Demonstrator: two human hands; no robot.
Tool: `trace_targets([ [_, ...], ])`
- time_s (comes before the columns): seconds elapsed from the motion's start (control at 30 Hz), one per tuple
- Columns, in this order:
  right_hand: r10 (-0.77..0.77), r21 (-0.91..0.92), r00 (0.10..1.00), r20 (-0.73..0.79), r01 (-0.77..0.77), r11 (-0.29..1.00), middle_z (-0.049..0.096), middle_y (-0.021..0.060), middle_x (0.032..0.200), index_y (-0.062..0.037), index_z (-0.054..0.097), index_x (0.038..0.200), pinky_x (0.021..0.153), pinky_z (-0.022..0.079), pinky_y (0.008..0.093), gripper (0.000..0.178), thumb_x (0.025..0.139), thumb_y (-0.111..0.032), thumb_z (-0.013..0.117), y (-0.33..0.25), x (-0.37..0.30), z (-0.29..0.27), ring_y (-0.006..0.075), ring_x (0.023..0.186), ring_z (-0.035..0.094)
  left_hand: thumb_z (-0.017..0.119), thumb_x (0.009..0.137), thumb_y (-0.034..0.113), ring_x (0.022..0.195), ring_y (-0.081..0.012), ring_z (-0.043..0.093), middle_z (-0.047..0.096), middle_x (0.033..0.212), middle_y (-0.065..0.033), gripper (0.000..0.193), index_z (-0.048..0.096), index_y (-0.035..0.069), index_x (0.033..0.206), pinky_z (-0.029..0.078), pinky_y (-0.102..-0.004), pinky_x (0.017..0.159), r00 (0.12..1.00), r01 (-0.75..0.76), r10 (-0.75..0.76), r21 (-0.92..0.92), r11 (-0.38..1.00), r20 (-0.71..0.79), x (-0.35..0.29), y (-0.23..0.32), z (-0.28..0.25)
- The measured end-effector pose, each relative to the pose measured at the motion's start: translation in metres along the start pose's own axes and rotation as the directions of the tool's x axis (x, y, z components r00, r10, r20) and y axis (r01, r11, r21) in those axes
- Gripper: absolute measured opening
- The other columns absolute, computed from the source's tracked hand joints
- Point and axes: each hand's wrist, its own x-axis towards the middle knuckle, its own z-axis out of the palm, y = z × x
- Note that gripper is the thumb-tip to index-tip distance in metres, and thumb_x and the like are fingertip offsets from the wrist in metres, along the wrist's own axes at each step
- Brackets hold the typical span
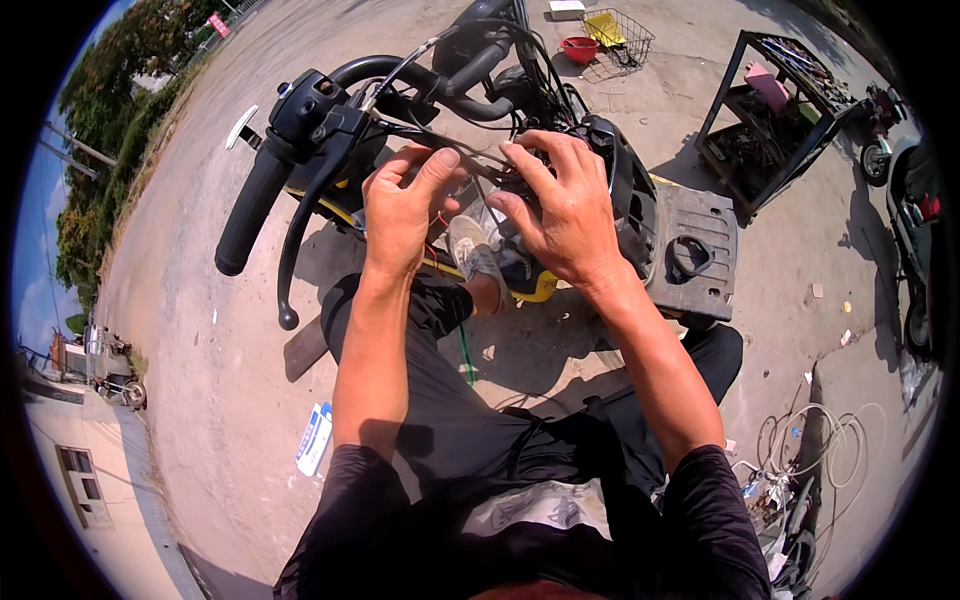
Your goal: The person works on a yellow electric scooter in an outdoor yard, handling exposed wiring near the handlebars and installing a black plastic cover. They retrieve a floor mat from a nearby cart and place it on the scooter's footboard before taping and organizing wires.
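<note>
Wiring: dark cables (462,143) run from the handlebar area of a black-and-yellow two-wheeler to between the two hands; a thin red wire (433,232) hangs just below the left hand.
Left hand: raised (397,215) at the near side of the cables, thumb extended, fingers curled behind it with a narrow gap; whether they pinch a strand, I cannot tell.
Right hand: arched (568,210) over the wiring, forefinger and thumb well apart, the other fingers bent; contact at the fingertips is unclear.
Handlebar end: black rubber grip (250,212) to the left of the hands, with a black brake lever (290,235) beside it.
Footwear: light-coloured shoe (472,250) below and between the hands.
Right side: grey plastic panel (708,230) near the right forearm; metal-framed rack (722,88) farther off.
Far ground: red bowl (579,51) beside a wire basket (632,47).
Near ground: coiled pale cable (858,440) at lower right.
</note>
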Motion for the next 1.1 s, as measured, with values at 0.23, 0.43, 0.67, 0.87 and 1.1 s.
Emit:
trace_targets([
  [0.23,0.132,-0.077,0.985,0.109,-0.124,0.989,0.064,0.0074,0.102,-0.0080,0.068,0.114,0.077,0.051,0.0399,0.038,0.080,-0.013,0.081,-0.017,-0.044,0.014,0.0278,0.094,0.064,0.081,0.097,0.023,0.082,-0.0074,0.066,0.071,0.094,-0.0037,0.039,0.072,-0.001,0.127,0.056,-0.0212,0.061,0.995,-0.049,0.041,0.086,0.995,0.093,-0.002,0.010,0.018],
  [0.43,0.121,-0.120,0.989,0.081,-0.111,0.987,0.062,0.0060,0.092,-0.0081,0.070,0.108,0.069,0.058,0.0397,0.025,0.083,-0.006,0.068,0.000,-0.036,0.010,0.0261,0.089,0.067,0.084,0.093,0.022,0.081,-0.0076,0.065,0.071,0.094,-0.0030,0.044,0.071,0.001,0.131,0.056,-0.0222,0.062,0.981,0.088,-0.089,0.009,0.996,0.171,0.009,0.005,0.005],
  [0.67,0.327,-0.026,0.912,0.248,-0.331,0.943,0.068,0.0187,0.091,-0.0007,0.074,0.096,0.073,0.057,0.0493,0.010,0.090,-0.008,0.073,0.013,-0.014,0.000,0.0413,0.083,0.071,0.087,0.087,0.009,0.086,-0.0078,0.067,0.076,0.100,-0.0023,0.032,0.078,0.003,0.117,0.055,-0.0246,0.068,0.963,-0.049,0.006,0.155,0.987,0.269,0.012,0.011,0.015],
  [0.87,0.354,0.024,0.910,0.217,-0.368,0.930,0.069,0.0191,0.091,0.0000,0.074,0.095,0.075,0.057,0.0498,0.013,0.086,-0.009,0.076,0.020,-0.003,-0.007,0.0417,0.085,0.071,0.086,0.091,0.018,0.080,-0.0086,0.066,0.073,0.092,-0.0016,0.029,0.078,0.002,0.114,0.056,-0.0239,0.065,0.981,-0.082,0.062,0.101,0.991,0.184,0.010,0.000,0.020],
  [1.1,0.200,0.042,0.917,0.346,-0.228,0.973,0.067,0.0186,0.090,-0.0019,0.076,0.096,0.073,0.057,0.0492,0.012,0.086,-0.007,0.074,0.028,-0.003,-0.011,0.0408,0.082,0.071,0.081,0.096,0.022,0.081,-0.0071,0.064,0.070,0.091,0.0002,0.029,0.078,0.002,0.117,0.055,-0.0230,0.064,0.970,0.018,-0.040,0.093,0.996,0.241,0.012,0.006,0.016],
])
